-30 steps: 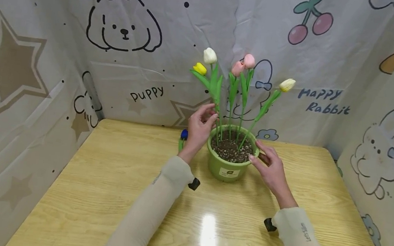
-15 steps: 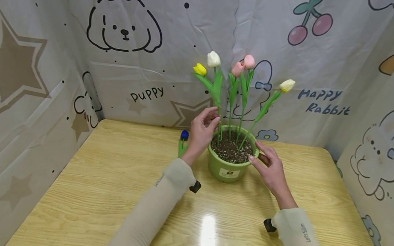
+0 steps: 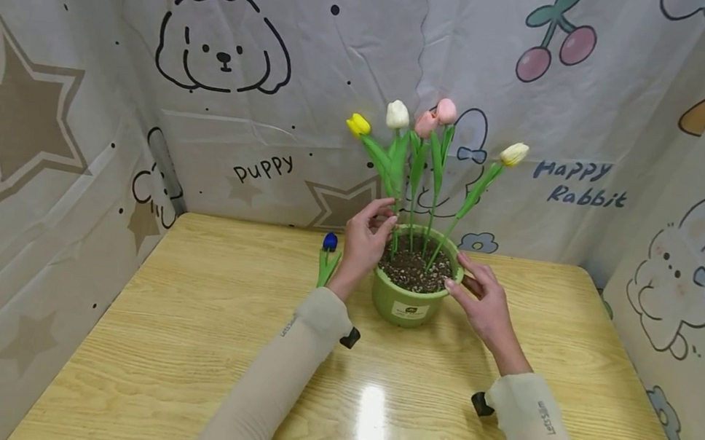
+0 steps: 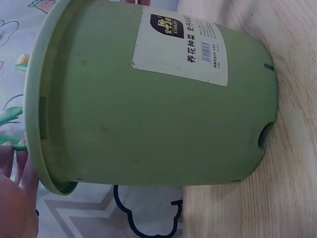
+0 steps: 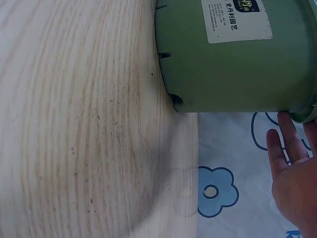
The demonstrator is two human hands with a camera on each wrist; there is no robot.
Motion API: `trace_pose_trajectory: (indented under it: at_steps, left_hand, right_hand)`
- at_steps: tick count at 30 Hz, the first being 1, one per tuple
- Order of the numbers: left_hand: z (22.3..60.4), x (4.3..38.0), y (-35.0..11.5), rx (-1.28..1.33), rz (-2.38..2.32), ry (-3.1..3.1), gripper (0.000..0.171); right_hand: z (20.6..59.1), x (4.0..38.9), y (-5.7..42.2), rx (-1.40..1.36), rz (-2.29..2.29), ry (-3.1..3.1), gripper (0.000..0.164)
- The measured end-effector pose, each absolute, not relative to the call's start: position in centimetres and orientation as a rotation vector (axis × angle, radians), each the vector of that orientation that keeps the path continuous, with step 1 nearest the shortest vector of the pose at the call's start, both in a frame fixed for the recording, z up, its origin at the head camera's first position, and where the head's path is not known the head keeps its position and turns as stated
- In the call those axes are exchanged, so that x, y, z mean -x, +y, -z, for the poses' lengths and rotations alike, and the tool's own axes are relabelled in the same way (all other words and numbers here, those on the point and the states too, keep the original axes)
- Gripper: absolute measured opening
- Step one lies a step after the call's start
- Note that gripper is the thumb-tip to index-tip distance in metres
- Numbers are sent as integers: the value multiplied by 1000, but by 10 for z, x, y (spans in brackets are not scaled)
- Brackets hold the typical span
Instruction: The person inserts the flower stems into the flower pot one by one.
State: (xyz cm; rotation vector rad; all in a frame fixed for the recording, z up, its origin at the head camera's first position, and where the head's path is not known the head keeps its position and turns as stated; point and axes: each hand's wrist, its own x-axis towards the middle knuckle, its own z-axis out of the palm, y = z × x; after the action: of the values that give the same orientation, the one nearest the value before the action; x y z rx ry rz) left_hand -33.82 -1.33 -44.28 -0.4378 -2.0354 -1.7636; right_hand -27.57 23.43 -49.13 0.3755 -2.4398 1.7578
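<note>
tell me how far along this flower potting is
Done: two pink tulips and a cream tulip stand in the soil of the green pot. In hand: the left hand's grip is on a stem, apparently of the white tulip; the right hand's grip is at the pot's rim. Still to do, probably: the blue tulip, outside the pot. The yellow tulip has its base hidden.

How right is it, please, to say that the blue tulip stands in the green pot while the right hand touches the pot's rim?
Not quite: the head view shows the blue tulip outside the green pot, on the table to the pot's left. The right hand does touch the pot's rim.
</note>
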Motion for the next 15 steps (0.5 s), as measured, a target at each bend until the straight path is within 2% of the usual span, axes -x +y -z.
trace_pose_trajectory:
  at_steps: [15]
  left_hand:
    - [449, 340, -16, 430, 1793, -2010, 30]
  right_hand:
    - [491, 276, 234, -376, -1762, -2429, 62]
